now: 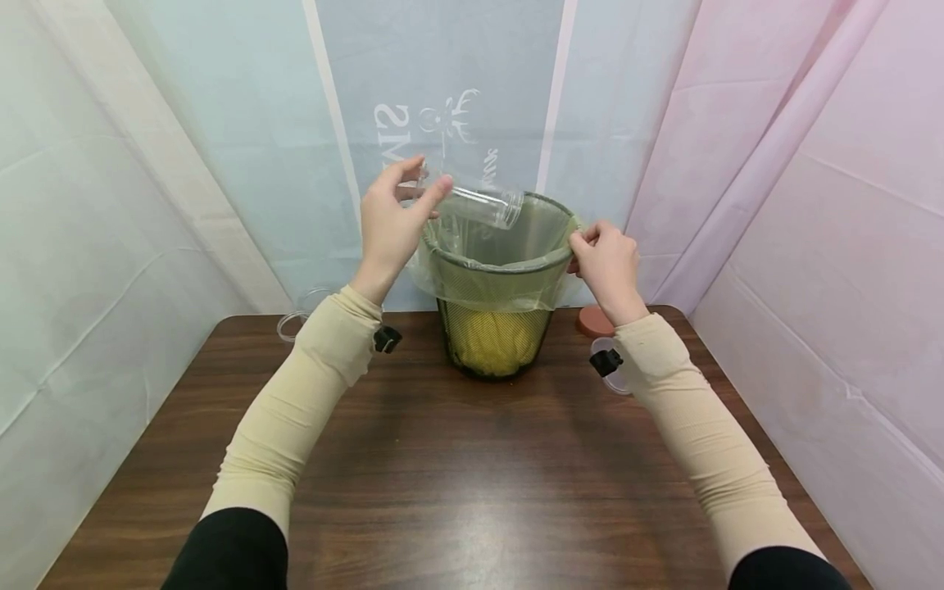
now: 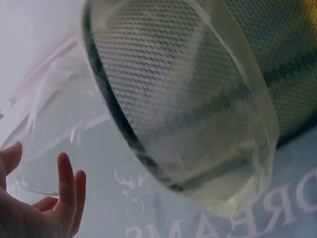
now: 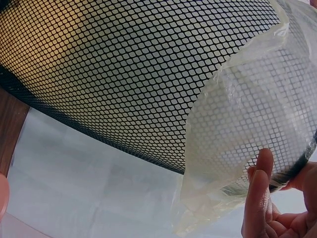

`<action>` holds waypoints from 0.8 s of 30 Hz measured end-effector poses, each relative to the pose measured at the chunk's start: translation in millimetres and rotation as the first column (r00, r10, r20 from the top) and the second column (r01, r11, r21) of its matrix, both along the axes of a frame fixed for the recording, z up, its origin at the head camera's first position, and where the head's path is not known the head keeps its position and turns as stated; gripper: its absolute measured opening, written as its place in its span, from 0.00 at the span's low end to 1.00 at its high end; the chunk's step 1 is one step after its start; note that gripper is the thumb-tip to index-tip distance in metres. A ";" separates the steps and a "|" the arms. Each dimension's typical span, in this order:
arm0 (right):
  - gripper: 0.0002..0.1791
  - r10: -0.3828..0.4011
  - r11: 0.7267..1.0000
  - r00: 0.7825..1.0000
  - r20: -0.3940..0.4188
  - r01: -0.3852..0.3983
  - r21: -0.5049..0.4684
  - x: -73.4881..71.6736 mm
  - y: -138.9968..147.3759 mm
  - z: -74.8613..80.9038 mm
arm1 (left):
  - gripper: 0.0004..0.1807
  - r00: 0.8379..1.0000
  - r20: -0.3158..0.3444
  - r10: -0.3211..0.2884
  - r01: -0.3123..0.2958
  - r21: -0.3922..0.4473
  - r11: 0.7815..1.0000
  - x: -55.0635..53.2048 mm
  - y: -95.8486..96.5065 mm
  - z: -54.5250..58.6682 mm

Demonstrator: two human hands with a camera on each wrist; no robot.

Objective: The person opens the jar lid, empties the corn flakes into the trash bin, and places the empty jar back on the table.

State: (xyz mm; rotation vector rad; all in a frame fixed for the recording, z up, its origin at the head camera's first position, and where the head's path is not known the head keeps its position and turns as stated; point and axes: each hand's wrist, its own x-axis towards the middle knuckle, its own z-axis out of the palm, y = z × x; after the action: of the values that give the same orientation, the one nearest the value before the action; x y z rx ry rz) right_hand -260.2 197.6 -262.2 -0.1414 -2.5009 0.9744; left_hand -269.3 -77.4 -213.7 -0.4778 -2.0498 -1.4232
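Note:
My left hand (image 1: 391, 225) holds a clear plastic jar (image 1: 483, 203) by its left end, tilted over the mouth of a mesh waste bin (image 1: 450, 328). The jar's threaded end points right, overlapping the bin's opening in the head view. A thin see-through bin liner (image 1: 490, 287) lines the bin and folds down outside the rim. On the bin's right side, my right hand (image 1: 608, 266) pinches the rim and liner between thumb and fingers, also seen in the right wrist view. Something yellow (image 1: 494, 340) shows through the mesh near the bottom.
The bin stands toward the back of a brown wooden table (image 1: 472, 475). A reddish-brown round lid (image 1: 594, 321) and a clear round piece (image 1: 619, 378) lie at right, partly behind my wrist. Clear ring-shaped pieces (image 1: 288, 328) lie back left. Cloth curtains (image 1: 258, 106) enclose the table.

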 end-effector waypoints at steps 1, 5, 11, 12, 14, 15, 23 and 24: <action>0.15 0.000 1.000 1.000 -0.001 0.000 0.001 0.0 0.0 -0.1 | 0.33 1.000 -0.008 0.004 -0.004 -0.014 1.000 0.2 -0.1 -0.2; 0.15 0.002 1.000 1.000 -0.004 -0.002 0.002 -0.1 0.1 -0.6 | 0.33 0.994 -0.090 0.069 -0.081 -0.134 0.988 0.7 0.0 -2.8; 0.16 0.004 1.000 1.000 -0.005 -0.004 0.004 -0.3 0.3 -1.1 | 0.33 0.997 -0.058 0.057 -0.061 -0.081 0.995 1.1 0.6 -4.4; 0.16 0.003 1.000 1.000 -0.004 -0.003 0.003 -0.3 0.3 -1.1 | 0.33 0.998 -0.041 0.046 -0.048 -0.049 0.998 1.0 0.7 -4.4; 0.16 0.003 1.000 1.000 -0.002 -0.003 0.001 -0.1 0.3 -1.2 | 0.32 0.999 -0.009 0.036 -0.036 0.000 0.999 0.8 1.1 -4.8; 0.16 0.003 1.000 1.000 -0.002 -0.003 0.001 0.0 0.4 -1.4 | 0.32 0.999 -0.012 0.041 -0.041 -0.004 0.999 0.7 1.3 -5.2; 0.16 -0.002 1.000 1.000 0.002 0.002 0.002 -0.1 1.2 -1.3 | 0.34 0.987 -0.110 0.119 -0.135 -0.149 0.980 2.8 4.8 -9.2; 0.16 -0.002 1.000 1.000 0.002 0.002 0.002 -0.2 1.2 -1.4 | 0.34 0.987 -0.106 0.120 -0.134 -0.134 0.982 3.0 5.0 -9.0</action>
State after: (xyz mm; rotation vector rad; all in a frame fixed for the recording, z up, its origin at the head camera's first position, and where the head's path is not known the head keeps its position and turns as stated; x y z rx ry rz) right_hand -260.4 198.8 -263.6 -0.1443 -2.5030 0.9709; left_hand -266.3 -72.4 -222.7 -0.4564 -2.0713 -1.1640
